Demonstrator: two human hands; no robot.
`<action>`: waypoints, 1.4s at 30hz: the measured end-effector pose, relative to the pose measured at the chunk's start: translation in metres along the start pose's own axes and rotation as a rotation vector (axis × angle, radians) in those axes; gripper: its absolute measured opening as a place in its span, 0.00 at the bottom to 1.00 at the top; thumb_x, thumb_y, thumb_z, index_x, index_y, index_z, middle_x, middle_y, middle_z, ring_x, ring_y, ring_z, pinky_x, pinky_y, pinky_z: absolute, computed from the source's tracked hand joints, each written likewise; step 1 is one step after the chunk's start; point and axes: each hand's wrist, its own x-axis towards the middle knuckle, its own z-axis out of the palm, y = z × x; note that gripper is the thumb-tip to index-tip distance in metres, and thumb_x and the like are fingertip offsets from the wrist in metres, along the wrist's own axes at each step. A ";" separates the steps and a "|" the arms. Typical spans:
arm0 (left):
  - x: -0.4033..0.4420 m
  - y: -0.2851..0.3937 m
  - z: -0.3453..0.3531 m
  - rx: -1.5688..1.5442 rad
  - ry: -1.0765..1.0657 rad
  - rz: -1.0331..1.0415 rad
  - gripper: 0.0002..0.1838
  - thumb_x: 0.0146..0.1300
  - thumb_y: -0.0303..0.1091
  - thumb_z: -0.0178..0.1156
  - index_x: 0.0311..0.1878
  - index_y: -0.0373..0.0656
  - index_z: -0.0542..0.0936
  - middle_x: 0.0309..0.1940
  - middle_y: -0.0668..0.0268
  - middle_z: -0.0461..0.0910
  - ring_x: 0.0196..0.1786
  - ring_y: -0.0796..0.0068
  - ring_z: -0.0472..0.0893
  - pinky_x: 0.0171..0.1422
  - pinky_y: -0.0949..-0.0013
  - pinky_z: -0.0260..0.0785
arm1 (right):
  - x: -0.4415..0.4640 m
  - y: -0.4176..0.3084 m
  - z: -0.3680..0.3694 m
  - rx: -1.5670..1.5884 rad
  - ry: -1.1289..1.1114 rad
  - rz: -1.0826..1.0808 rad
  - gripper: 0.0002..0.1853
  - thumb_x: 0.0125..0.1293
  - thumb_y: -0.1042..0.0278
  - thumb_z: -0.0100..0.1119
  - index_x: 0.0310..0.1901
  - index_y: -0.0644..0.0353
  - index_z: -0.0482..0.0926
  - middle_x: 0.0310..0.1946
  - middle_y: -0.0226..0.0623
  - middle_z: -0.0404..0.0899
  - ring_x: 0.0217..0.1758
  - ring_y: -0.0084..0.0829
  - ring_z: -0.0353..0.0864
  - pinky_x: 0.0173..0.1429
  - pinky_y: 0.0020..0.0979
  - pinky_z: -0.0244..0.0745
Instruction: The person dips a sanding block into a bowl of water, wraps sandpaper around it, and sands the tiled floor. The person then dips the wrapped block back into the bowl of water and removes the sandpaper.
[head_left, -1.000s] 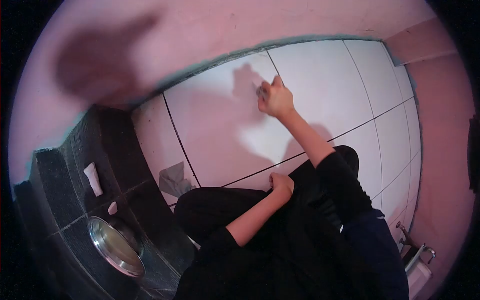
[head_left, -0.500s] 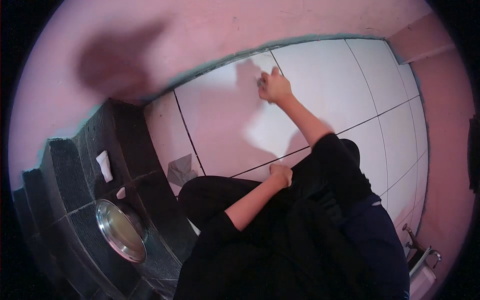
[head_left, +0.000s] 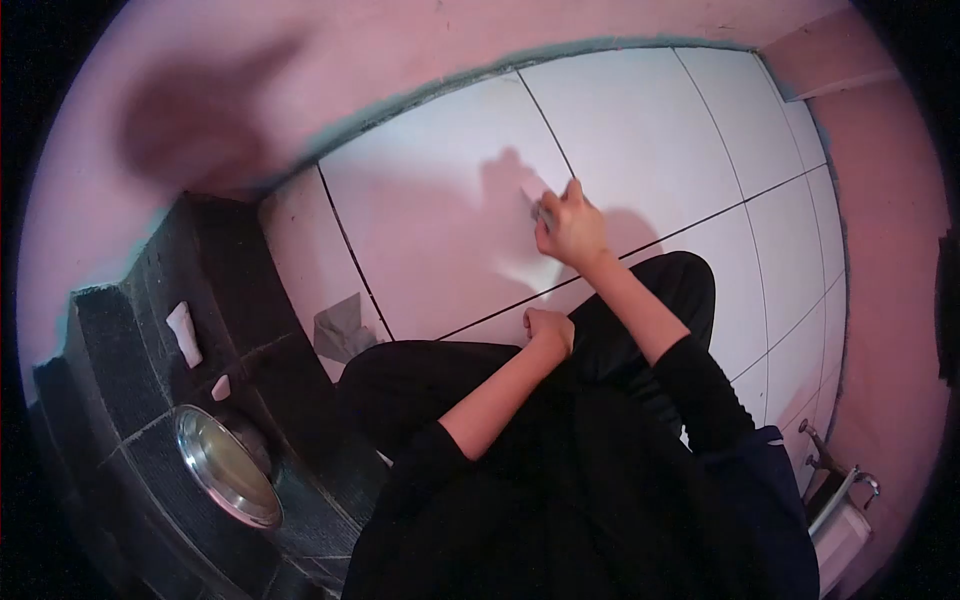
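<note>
My right hand [head_left: 573, 226] is closed, just above the white floor tiles, with its thumb raised. A small greyish thing [head_left: 542, 215] shows at its fingers, too blurred and too covered to name. Nearer my body, my left hand [head_left: 549, 331] is curled into a loose fist between my knees; whatever may be inside it is hidden. A folded grey sheet [head_left: 342, 328], perhaps paper or cloth, lies on the floor beside my left knee.
Black steps [head_left: 240, 290] rise on the left. On them are a metal bowl [head_left: 228, 466] of cloudy liquid, a long white piece [head_left: 184, 334] and a smaller pale piece [head_left: 221, 388]. A pink wall [head_left: 400, 60] borders the tiles [head_left: 430, 200]. A metal handle [head_left: 830, 462] shows lower right.
My right hand has come back from near the wall toward my body and slightly right. My left hand stays close to my knees, still curled. The view has shifted a little.
</note>
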 end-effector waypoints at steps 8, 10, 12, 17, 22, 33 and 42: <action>0.009 0.006 0.006 -0.057 -0.006 0.007 0.10 0.59 0.34 0.53 0.37 0.45 0.83 0.33 0.63 0.83 0.32 0.63 0.81 0.39 0.57 0.60 | 0.131 -0.006 0.027 -0.039 0.063 0.015 0.13 0.44 0.64 0.59 0.35 0.53 0.79 0.35 0.50 0.71 0.29 0.45 0.80 0.31 0.41 0.79; 0.005 0.005 0.000 -0.009 -0.011 0.026 0.10 0.59 0.36 0.54 0.38 0.47 0.83 0.33 0.65 0.83 0.33 0.64 0.81 0.38 0.56 0.61 | 0.160 -0.010 0.029 -0.042 0.028 0.046 0.15 0.45 0.63 0.58 0.38 0.53 0.79 0.39 0.51 0.71 0.33 0.47 0.81 0.35 0.42 0.79; 0.004 0.001 -0.009 -0.010 -0.055 0.050 0.11 0.58 0.38 0.55 0.40 0.48 0.83 0.36 0.66 0.83 0.35 0.65 0.81 0.40 0.56 0.63 | 0.182 -0.013 0.028 -0.033 -0.006 0.076 0.17 0.46 0.62 0.57 0.40 0.53 0.79 0.42 0.53 0.71 0.36 0.48 0.81 0.39 0.42 0.80; -0.004 -0.009 -0.016 -0.066 -0.043 0.077 0.17 0.57 0.45 0.57 0.46 0.51 0.83 0.46 0.69 0.82 0.45 0.68 0.82 0.45 0.55 0.67 | 0.189 -0.007 0.028 -0.049 -0.014 0.059 0.16 0.47 0.59 0.57 0.40 0.50 0.79 0.46 0.49 0.71 0.36 0.49 0.81 0.41 0.43 0.79; -0.004 -0.012 -0.013 -0.056 -0.003 0.054 0.20 0.56 0.49 0.57 0.49 0.50 0.82 0.49 0.69 0.81 0.50 0.68 0.80 0.43 0.54 0.69 | 0.104 0.001 0.013 -0.035 -0.092 -0.016 0.18 0.47 0.61 0.58 0.43 0.53 0.78 0.41 0.52 0.70 0.35 0.49 0.81 0.39 0.44 0.80; -0.004 0.000 -0.005 0.005 -0.078 -0.044 0.17 0.57 0.46 0.57 0.44 0.49 0.84 0.46 0.66 0.82 0.48 0.66 0.81 0.48 0.56 0.65 | -0.036 0.003 -0.005 0.046 -0.008 -0.061 0.14 0.43 0.69 0.62 0.35 0.54 0.75 0.35 0.46 0.67 0.31 0.43 0.79 0.29 0.39 0.79; 0.009 0.009 0.002 -0.017 -0.105 -0.065 0.14 0.58 0.37 0.53 0.44 0.50 0.84 0.43 0.69 0.83 0.46 0.67 0.81 0.45 0.55 0.64 | 0.107 -0.009 0.027 -0.053 0.059 0.021 0.14 0.45 0.64 0.60 0.38 0.52 0.79 0.37 0.48 0.71 0.30 0.45 0.80 0.33 0.40 0.79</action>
